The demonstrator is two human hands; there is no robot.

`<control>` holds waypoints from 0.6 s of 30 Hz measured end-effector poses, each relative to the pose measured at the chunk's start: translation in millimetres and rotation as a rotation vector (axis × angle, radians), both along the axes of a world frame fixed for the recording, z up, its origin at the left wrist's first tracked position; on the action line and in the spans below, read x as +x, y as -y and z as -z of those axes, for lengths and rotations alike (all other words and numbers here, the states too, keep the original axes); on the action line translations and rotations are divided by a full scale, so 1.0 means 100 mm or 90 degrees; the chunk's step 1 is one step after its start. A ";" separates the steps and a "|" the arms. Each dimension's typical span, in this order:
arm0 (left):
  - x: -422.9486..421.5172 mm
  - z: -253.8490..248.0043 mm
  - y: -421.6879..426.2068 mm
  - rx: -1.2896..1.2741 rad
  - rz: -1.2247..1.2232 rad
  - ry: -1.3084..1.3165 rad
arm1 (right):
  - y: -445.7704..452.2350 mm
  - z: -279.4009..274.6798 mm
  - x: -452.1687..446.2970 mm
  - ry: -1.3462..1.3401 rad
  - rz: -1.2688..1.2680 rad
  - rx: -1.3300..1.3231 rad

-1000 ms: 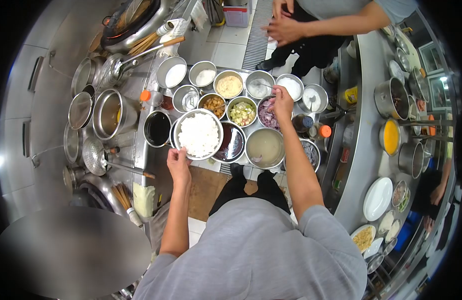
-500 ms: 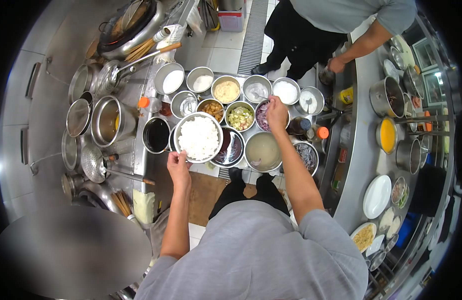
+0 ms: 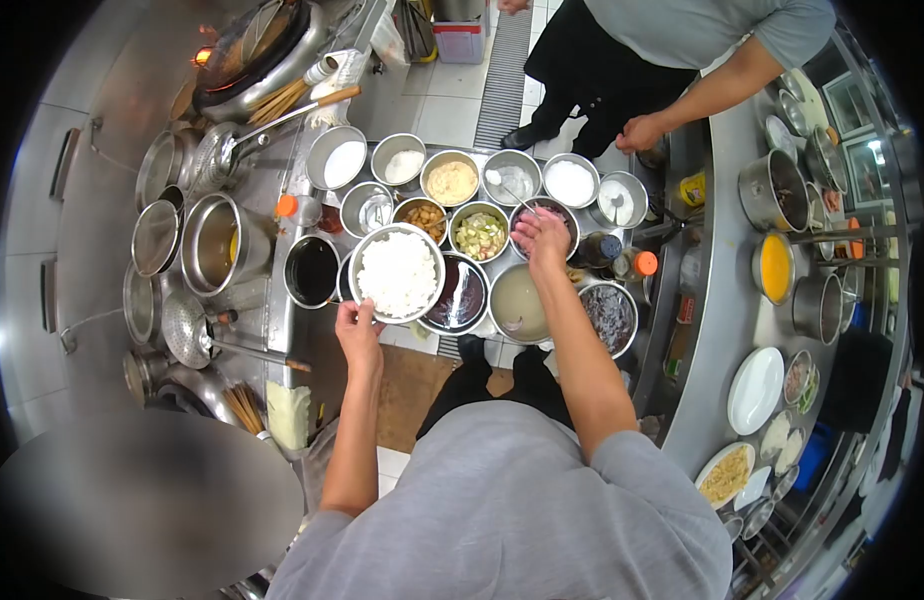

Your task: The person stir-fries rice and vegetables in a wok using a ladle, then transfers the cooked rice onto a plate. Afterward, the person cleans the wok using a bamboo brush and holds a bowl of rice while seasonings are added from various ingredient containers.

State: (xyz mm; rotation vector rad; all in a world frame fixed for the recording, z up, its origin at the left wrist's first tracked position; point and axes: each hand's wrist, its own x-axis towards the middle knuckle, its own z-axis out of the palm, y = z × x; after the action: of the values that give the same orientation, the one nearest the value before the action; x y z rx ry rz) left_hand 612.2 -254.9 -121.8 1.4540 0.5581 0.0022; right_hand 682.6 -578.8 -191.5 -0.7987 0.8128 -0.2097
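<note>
My left hand grips the near left rim of a metal bowl heaped with what looks like white rice. This bowl sits above the dark sauce containers. My right hand, palm turned partly up, holds a thin-handled spoon. White powder lies on the spoon's tip, over a metal tub of pale powder. Below my right hand is a tub of chopped red onion, mostly covered. Chopped green vegetables fill the tub to its left.
Another person's hand hangs at the upper right. Left are a wok with flame, ladles and a deep pot. Orange-capped bottles flank the tubs. A white oval plate rests on the right counter.
My right hand has moved slightly down and turned palm-up, bringing the spoon with white powder into view. The bowl stays nearly still. The other person's hand has shifted left; flame now shows at the wok.
</note>
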 end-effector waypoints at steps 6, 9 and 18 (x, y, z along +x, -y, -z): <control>0.09 0.13 0.10 -0.027 0.015 -0.006 | 0.12 0.08 -0.24 0.035 0.003 0.055; 0.16 0.19 0.18 -0.042 0.023 0.007 | 0.16 0.06 -0.33 0.055 0.002 0.052; 0.50 0.33 0.42 0.009 0.037 0.029 | 0.09 -0.40 -0.43 0.117 -0.036 -0.003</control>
State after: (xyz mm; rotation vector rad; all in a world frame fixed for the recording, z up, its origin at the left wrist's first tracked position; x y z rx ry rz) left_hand 662.0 -296.4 -154.6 1.4805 0.4795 -0.0064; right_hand 640.0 -587.4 -151.2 -0.7939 0.6155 -0.2309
